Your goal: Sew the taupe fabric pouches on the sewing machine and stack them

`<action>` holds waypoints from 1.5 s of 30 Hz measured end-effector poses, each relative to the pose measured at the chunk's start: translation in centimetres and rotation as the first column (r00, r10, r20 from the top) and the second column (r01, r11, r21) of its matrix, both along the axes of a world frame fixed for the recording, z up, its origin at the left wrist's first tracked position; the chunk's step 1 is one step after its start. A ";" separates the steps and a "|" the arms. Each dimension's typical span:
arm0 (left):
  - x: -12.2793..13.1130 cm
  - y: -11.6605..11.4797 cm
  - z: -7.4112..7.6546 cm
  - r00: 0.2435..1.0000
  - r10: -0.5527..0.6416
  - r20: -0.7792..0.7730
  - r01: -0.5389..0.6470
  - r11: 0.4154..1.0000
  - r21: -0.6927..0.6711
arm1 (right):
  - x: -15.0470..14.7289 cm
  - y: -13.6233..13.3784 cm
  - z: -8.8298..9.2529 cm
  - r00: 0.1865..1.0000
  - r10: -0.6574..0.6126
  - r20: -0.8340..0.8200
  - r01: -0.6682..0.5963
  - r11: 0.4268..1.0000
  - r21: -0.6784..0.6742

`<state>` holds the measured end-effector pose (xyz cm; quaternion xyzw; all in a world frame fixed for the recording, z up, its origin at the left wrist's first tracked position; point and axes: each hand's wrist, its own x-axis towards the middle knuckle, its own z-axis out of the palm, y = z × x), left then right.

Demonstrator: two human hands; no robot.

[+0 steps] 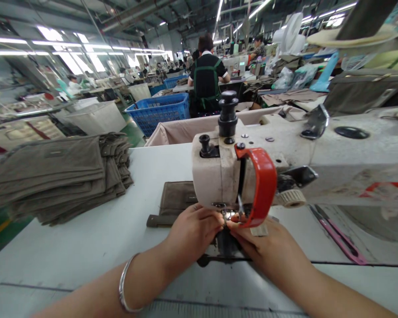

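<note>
At the needle area of a white sewing machine (207, 170), my two hands meet on either side of the presser foot (226, 215). My left hand (195, 227) is closed, fingers pressed together on the near edge of a grey-brown fabric piece (177, 196). That piece lies flat on the table, with a small label and a folded strip along its front; its right part is hidden behind the machine head. My right hand (262, 238) pinches close to the foot, partly behind a red guard (263, 185). What its fingertips hold is too small to make out.
A stack of grey-brown fabric pieces (59, 172) lies at the table's left. Pink-handled snips (340, 240) rest right of the machine. Beyond the white table (152, 165) stand a pink cloth-lined bin (182, 132), a blue basket (159, 112) and a seated co-worker (206, 75).
</note>
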<state>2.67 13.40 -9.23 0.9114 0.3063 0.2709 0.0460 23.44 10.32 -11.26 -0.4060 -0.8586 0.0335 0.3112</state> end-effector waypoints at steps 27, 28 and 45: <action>-0.1 0.8 -1.2 0.985 0.170 -0.012 -0.170 0.985 -0.029 | -0.8 0.5 -0.1 0.994 -0.111 0.006 0.111 0.980 -0.165; -0.1 0.8 -1.1 0.986 0.167 -0.008 -0.167 0.986 -0.018 | -1.0 0.4 0.0 0.992 -0.124 0.013 0.124 0.978 -0.167; -1.5 2.6 -2.3 0.985 0.164 -0.047 -0.167 0.984 -0.058 | -1.6 0.7 0.3 0.975 -0.201 0.096 0.211 0.972 -0.106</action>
